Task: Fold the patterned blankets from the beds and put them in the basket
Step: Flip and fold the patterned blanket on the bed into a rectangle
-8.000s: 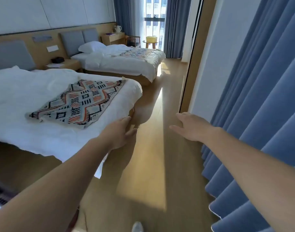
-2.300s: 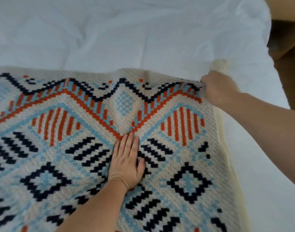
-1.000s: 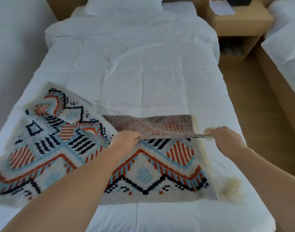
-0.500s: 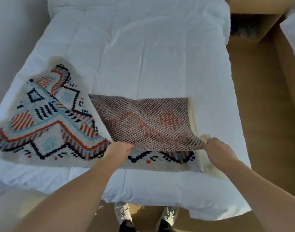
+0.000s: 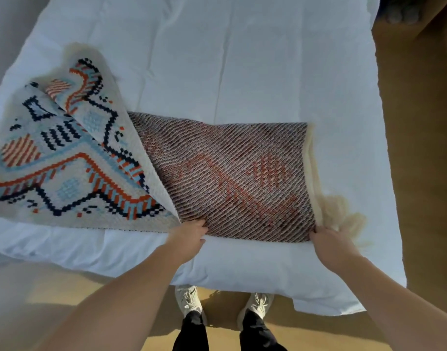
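Observation:
A patterned blanket point(image 5: 73, 171) with orange, navy and light-blue shapes lies across the foot of a white bed point(image 5: 242, 72). Its right half is folded over toward me, so the dark striped underside point(image 5: 232, 178) faces up. My left hand point(image 5: 189, 236) pinches the folded edge near the blanket's middle. My right hand point(image 5: 329, 241) grips the right corner of that edge, next to a cream tassel point(image 5: 344, 216). Both hands sit near the bed's front edge. The left half stays rumpled with the pattern up. No basket is in view.
I stand at the foot of the bed; my two white shoes point(image 5: 189, 302) show below its edge on the wooden floor point(image 5: 420, 173). The floor runs along the right side of the bed. A grey wall point(image 5: 4, 34) borders the bed's left side.
Both hands have pulled the far edge of the blanket's right half toward me, down to the near edge. The view has tilted further down, showing my shoes.

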Tool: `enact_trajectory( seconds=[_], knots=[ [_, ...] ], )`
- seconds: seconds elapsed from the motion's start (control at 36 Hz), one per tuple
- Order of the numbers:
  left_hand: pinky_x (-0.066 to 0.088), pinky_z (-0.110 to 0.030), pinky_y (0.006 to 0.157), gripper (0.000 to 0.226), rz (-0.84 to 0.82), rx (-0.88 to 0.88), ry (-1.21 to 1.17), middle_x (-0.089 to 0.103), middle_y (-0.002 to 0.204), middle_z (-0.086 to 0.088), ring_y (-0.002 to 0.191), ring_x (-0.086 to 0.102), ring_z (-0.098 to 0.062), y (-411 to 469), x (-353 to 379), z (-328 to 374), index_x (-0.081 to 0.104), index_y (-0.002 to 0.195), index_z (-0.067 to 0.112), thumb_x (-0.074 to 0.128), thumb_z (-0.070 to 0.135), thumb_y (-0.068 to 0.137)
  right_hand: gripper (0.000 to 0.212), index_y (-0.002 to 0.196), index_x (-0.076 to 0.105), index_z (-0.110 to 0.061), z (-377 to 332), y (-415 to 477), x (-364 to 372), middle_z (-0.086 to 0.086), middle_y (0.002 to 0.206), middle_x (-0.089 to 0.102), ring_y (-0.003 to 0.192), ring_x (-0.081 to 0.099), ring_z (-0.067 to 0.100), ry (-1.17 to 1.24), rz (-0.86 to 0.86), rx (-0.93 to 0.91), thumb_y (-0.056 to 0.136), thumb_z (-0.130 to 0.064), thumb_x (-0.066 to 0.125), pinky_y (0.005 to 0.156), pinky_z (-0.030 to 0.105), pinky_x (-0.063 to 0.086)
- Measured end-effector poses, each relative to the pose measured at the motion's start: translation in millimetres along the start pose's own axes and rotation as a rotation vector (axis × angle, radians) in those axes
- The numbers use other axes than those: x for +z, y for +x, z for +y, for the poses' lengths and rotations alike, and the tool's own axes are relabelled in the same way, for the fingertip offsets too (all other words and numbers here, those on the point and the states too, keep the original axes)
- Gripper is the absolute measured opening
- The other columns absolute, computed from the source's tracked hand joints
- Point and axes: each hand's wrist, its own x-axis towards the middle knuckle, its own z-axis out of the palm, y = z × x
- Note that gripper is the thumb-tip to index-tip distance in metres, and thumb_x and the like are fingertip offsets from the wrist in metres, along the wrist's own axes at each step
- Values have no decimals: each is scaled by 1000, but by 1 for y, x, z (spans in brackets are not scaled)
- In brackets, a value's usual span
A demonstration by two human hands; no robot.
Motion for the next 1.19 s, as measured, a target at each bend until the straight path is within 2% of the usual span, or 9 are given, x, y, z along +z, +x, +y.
enact_trajectory(
  seconds=[0.08, 0.19, 0.33, 0.42, 0.53, 0.58, 0.78, 1.0, 1.19],
  knots=[
    [36, -35, 106, 40, 55, -8, -57, 35, 150, -3, 134, 34, -22, -14, -6, 3, 46, 137, 13, 39, 15, 98, 33, 104, 62, -17, -7, -4, -11, 1, 109, 62, 104, 60, 21, 34, -46, 11, 93, -4, 34, 81, 32, 49],
    [35, -27, 101, 41, 148, -34, -170, 44, 143, -1, 130, 38, -18, -51, -29, -2, 51, 134, 14, 39, 8, 95, 26, 75, 52, -18, -23, -15, -52, 4, 100, 65, 97, 62, 22, 54, -40, -16, 88, 1, 40, 79, 32, 53],
    [44, -28, 87, 42, 275, -139, -261, 53, 134, -2, 112, 53, -21, -119, -79, -18, 50, 133, 19, 37, 7, 95, 26, 90, 65, -14, -56, -28, -122, 0, 89, 63, 93, 65, 21, 124, 68, -68, 84, 2, 46, 78, 34, 55],
    [43, -28, 90, 39, 351, -195, -292, 53, 135, -3, 113, 54, -21, -162, -103, -36, 51, 133, 16, 38, 10, 97, 34, 100, 65, -18, -85, -54, -173, 0, 96, 66, 91, 65, 19, 186, 134, -136, 85, 3, 43, 80, 34, 55],
    [42, -24, 85, 37, 476, -239, -334, 57, 128, -2, 110, 56, -20, -213, -126, -67, 54, 130, 16, 40, 12, 97, 33, 66, 57, -23, -130, -78, -225, -7, 72, 60, 69, 61, 12, 324, 272, -175, 87, -2, 45, 67, 30, 52],
    [42, -26, 87, 33, 517, -250, -338, 56, 131, -2, 116, 55, -22, -236, -133, -88, 58, 123, 18, 39, 12, 97, 35, 61, 55, -24, -154, -86, -246, -6, 68, 60, 63, 57, 11, 391, 310, -194, 89, -6, 47, 65, 29, 51],
    [45, -29, 92, 43, 617, -268, -358, 49, 141, -2, 119, 53, -20, -302, -143, -180, 49, 137, 19, 40, 13, 96, 24, 97, 72, -9, -251, -101, -285, 6, 99, 70, 78, 63, 18, 534, 421, -201, 94, -11, 49, 81, 37, 54],
    [48, -30, 68, 34, 697, -239, -348, 66, 111, -2, 88, 59, -20, -343, -149, -276, 61, 119, 23, 42, 13, 93, 25, 104, 71, -17, -361, -92, -299, -2, 103, 67, 98, 61, 19, 604, 411, -209, 92, -16, 50, 78, 26, 44],
    [44, -29, 89, 39, 697, -287, -301, 53, 136, -1, 118, 53, -23, -332, -172, -309, 51, 135, 23, 46, 20, 97, 24, 96, 72, -14, -386, -85, -311, 0, 94, 69, 88, 62, 19, 527, 407, -191, 92, -16, 49, 76, 30, 49]
  ],
)
